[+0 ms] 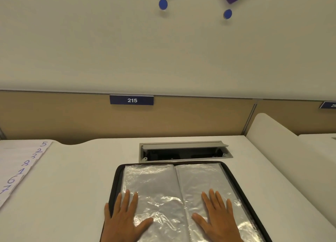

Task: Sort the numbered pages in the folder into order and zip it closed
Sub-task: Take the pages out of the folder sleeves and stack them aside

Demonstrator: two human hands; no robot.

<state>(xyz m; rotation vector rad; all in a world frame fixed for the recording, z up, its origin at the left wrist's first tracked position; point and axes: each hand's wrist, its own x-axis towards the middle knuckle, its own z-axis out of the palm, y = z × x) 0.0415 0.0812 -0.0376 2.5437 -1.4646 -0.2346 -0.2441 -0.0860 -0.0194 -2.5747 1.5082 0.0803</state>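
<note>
The open folder is pressed flat by the left hand and right hand, fingers straight, nothing grasped; the numbered pages, left of it, must likely be sorted next.

- Folder: black border; inner sleeves clear, silvery-grey, crinkled sheen.
- Pages, far left: white, fanned, handwritten numerals in blue ink (5, 2, 3, 8, 1, 6, 7 legible).
- Desk: plain off-white.
- Cable hatch: grey metal frame, black interior.
- Partition: light tan wood tone.
- Number plate: dark blue, white "215".
- Wall: cream; two round blue dots; purple and blue shapes at top edge.
</note>
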